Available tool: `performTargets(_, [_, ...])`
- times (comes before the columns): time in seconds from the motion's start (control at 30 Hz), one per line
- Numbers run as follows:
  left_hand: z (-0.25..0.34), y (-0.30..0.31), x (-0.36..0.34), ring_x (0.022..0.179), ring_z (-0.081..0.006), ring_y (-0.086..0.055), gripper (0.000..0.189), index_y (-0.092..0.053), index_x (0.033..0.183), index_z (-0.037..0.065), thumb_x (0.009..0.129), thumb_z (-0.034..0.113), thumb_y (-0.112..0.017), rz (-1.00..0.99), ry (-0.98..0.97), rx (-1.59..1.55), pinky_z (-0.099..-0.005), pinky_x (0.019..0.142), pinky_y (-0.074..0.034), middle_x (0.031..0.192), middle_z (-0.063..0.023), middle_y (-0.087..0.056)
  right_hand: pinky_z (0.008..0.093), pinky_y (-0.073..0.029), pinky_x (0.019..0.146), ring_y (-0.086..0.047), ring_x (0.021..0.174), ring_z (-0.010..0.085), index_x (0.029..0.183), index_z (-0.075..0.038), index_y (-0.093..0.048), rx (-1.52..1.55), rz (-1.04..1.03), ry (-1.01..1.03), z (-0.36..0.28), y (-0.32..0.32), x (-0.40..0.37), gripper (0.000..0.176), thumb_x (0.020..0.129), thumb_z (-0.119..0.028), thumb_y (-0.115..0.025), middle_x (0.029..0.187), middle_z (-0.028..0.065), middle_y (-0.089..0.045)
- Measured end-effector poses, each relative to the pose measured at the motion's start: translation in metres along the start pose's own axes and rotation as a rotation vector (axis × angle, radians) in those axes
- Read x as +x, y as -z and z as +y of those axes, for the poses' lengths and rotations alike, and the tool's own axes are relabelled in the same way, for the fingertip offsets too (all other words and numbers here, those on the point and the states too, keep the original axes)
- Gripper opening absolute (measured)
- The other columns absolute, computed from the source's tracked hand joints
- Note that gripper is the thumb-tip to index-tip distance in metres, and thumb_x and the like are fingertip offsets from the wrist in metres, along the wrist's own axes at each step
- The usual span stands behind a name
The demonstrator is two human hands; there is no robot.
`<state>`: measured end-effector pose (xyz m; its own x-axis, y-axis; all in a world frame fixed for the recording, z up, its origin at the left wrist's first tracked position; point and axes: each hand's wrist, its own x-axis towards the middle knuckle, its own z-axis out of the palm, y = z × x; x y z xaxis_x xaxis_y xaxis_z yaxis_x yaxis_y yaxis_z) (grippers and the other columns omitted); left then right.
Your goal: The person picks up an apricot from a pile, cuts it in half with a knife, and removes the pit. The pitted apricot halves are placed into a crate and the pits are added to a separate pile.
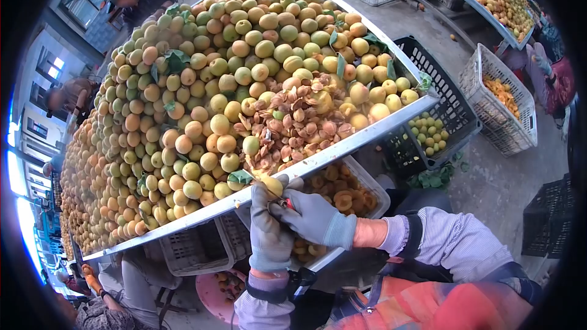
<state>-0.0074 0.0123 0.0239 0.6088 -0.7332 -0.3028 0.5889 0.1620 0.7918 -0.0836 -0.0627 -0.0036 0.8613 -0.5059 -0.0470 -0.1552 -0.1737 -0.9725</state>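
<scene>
My left hand, in a grey glove, holds a yellow-green apricot at the metal edge of the table. Close against it on the right, my right hand, also gloved, is closed round a small tool with a red handle, whose tip meets the fruit. Behind both hands lies a heap of brown apricot pits among many whole apricots. Below the edge, a crate of halved fruit is partly hidden by my right hand.
A black crate with green fruit and a white crate with orange pieces stand to the right. Below are a grey crate and a pink basin. Other people sit at the lower left, upper left and far right.
</scene>
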Motion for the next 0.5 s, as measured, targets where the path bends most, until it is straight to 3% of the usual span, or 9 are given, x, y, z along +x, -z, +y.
performTargets(0.1, [-0.001,0.005,0.002,0.095,-0.0202,-0.058,0.047,-0.051,0.118,-0.003,0.099,0.037,-0.035,0.031,0.010,-0.042,-0.0320,0.088,-0.046,0.105,-0.0172,-0.061,0.0317,-0.045,0.056,-0.059,0.062,0.0188,0.091,-0.002,-0.054,0.116,-0.088,-0.070,-0.005,0.003,0.003,0.033,0.091,-0.035,-0.056,0.068,0.0116,-0.059])
performTargets(0.17, [-0.004,0.011,0.006,0.089,-0.0161,-0.058,0.045,-0.052,0.116,-0.003,0.096,0.036,-0.044,0.033,-0.252,0.356,-0.0281,0.081,-0.047,0.095,-0.0105,-0.061,0.0274,-0.042,0.052,-0.052,0.059,0.0107,0.089,-0.003,-0.054,0.153,-0.082,0.102,0.008,-0.002,0.006,0.033,0.091,-0.036,-0.056,0.066,0.0033,-0.055])
performTargets(0.23, [0.002,0.009,0.000,0.089,-0.0154,-0.058,0.042,-0.050,0.120,-0.003,0.095,0.031,-0.045,0.045,-0.247,0.393,-0.0274,0.082,-0.047,0.096,-0.0088,-0.060,0.0244,-0.040,0.050,-0.047,0.057,0.0063,0.089,-0.004,-0.055,0.277,-0.084,-0.024,0.001,-0.003,0.003,0.032,0.091,-0.036,-0.057,0.067,-0.0022,-0.053])
performTargets(0.3, [0.010,0.000,-0.004,0.091,-0.0151,-0.058,0.040,-0.048,0.123,-0.002,0.095,0.027,-0.046,0.116,-0.259,0.258,-0.0270,0.083,-0.047,0.099,-0.0086,-0.059,0.0309,-0.043,0.060,-0.053,0.066,0.0126,0.083,0.000,-0.054,0.432,-0.252,-0.209,-0.023,0.014,0.002,0.029,0.092,-0.027,-0.056,0.074,0.0058,-0.061])
performTargets(0.33, [0.012,0.001,-0.004,0.091,-0.0152,-0.058,0.042,-0.042,0.129,-0.001,0.092,0.014,-0.052,0.068,-0.303,0.188,-0.0260,0.083,-0.047,0.104,-0.0109,-0.059,0.0247,-0.043,0.062,-0.051,0.070,0.0058,0.088,-0.001,-0.058,0.451,-0.290,-0.213,-0.026,0.016,0.002,0.025,0.091,-0.026,-0.057,0.077,-0.0008,-0.061])
performTargets(0.43, [0.017,0.003,0.001,0.092,-0.0147,-0.058,0.046,-0.038,0.131,-0.002,0.091,0.016,-0.053,0.048,-0.344,-0.013,-0.0254,0.084,-0.047,0.105,-0.0106,-0.059,0.0203,-0.044,0.061,-0.054,0.068,0.0048,0.100,-0.002,-0.059,0.623,-0.169,-0.065,-0.020,0.025,0.001,0.026,0.092,-0.027,-0.056,0.077,-0.0013,-0.061])
performTargets(0.47, [0.019,0.003,-0.001,0.097,-0.0159,-0.057,0.048,-0.040,0.130,-0.003,0.090,0.016,-0.058,0.076,-0.350,0.049,-0.0273,0.088,-0.046,0.106,-0.0102,-0.058,0.0186,-0.045,0.051,-0.056,0.059,0.0051,0.112,-0.003,-0.056,0.723,-0.226,-0.166,-0.026,0.044,0.003,0.037,0.092,-0.034,-0.054,0.073,0.0000,-0.059])
performTargets(0.5, [0.018,0.002,-0.002,0.097,-0.0159,-0.057,0.048,-0.040,0.130,-0.003,0.090,0.016,-0.058,0.075,-0.350,0.049,-0.0273,0.088,-0.046,0.106,-0.0102,-0.058,0.0199,-0.042,0.040,-0.056,0.049,0.0071,0.108,-0.003,-0.055,0.554,-0.181,-0.337,-0.033,0.055,0.010,0.042,0.091,-0.042,-0.054,0.070,0.0021,-0.059])
